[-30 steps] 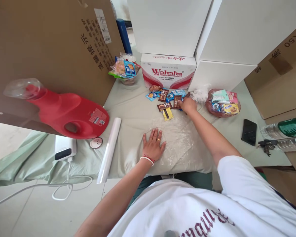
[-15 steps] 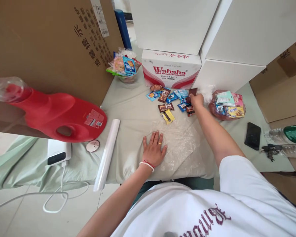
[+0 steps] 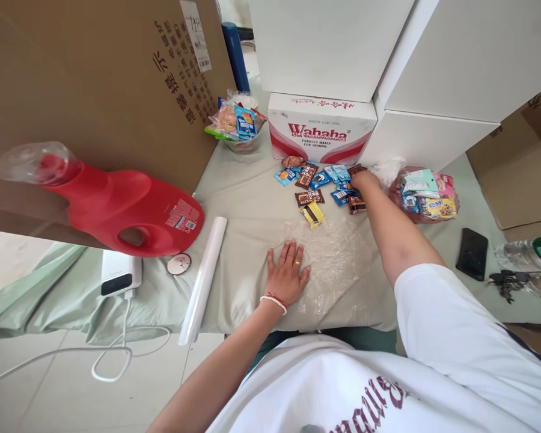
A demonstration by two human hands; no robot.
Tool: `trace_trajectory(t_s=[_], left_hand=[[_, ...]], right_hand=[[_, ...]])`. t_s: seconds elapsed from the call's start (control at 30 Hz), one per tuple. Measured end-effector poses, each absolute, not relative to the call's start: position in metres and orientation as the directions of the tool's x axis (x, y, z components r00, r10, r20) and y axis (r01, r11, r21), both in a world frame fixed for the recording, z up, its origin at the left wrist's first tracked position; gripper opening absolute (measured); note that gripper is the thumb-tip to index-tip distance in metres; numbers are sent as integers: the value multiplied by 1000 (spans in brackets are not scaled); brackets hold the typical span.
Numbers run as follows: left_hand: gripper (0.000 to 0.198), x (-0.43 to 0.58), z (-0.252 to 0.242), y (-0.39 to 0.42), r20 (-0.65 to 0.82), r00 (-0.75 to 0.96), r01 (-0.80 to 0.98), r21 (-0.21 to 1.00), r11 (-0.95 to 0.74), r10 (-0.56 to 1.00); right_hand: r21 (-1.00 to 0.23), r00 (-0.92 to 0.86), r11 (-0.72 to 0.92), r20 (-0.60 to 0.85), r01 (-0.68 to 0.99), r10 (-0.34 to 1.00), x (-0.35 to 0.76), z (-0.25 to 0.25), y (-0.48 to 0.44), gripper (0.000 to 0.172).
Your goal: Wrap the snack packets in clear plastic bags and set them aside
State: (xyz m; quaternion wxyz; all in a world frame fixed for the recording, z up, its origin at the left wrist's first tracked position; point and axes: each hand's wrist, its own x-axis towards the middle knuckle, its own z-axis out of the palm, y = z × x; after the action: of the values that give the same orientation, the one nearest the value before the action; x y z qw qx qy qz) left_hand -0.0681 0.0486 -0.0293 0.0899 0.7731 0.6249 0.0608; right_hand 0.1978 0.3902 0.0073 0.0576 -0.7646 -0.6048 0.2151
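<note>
My left hand (image 3: 287,273) lies flat, fingers spread, on the cloth at the left edge of a clear plastic sheet (image 3: 338,264). At the far side, my right hand (image 3: 363,180) pinches a dark brown snack packet (image 3: 354,170), its fingertips partly hidden. To its left and below lie several small packets: brown cocoa ones (image 3: 306,175), blue ones (image 3: 320,179) and a yellow one (image 3: 312,214). A crumpled clear bag (image 3: 388,172) sits just right of that hand, beside a reddish basket (image 3: 399,203) of snacks.
Behind the packets stands a Wahaha carton (image 3: 322,135). A snack-filled bowl (image 3: 243,144) is at back left. Leftward are a red jug (image 3: 135,207), a plastic-film roll (image 3: 202,279) and a white power bank (image 3: 121,272). A phone (image 3: 472,254), keys (image 3: 507,282) and bottles (image 3: 518,254) lie right.
The view has shifted slightly, so the scene appears further right. My right hand has lowered the brown packet a little towards the pile. My left hand stays flat.
</note>
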Motion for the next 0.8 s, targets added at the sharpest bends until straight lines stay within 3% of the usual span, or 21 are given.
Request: trace_trajectory(t_s=[0.1, 0.17, 0.33, 0.43, 0.57, 0.67, 0.8], left_hand=[[65, -68, -30, 48, -11, 213, 953, 221, -205, 977], [65, -68, -30, 48, -6, 212, 953, 224, -205, 977], [64, -68, -31, 48, 9, 212, 951, 230, -209, 977], [64, -68, -32, 49, 21, 213, 949, 233, -212, 977], [65, -67, -31, 49, 20, 214, 949, 231, -213, 977], [65, -67, -31, 49, 10, 217, 953, 216, -214, 976], [64, -66, -30, 50, 5, 211, 959, 191, -208, 978]], right_hand=[[-268, 322, -369, -205, 890, 924, 188, 16, 382, 48], [-266, 314, -340, -136, 902, 940, 184, 25, 365, 45], [-223, 46, -28, 75, 975, 996, 209, 47, 279, 43], [-149, -73, 74, 10, 986, 997, 247, 50, 215, 37], [-121, -101, 82, -160, 989, 982, 289, 42, 149, 29], [-56, -106, 95, -246, 994, 963, 295, 35, 120, 31], [37, -115, 127, -240, 991, 964, 283, 31, 104, 39]])
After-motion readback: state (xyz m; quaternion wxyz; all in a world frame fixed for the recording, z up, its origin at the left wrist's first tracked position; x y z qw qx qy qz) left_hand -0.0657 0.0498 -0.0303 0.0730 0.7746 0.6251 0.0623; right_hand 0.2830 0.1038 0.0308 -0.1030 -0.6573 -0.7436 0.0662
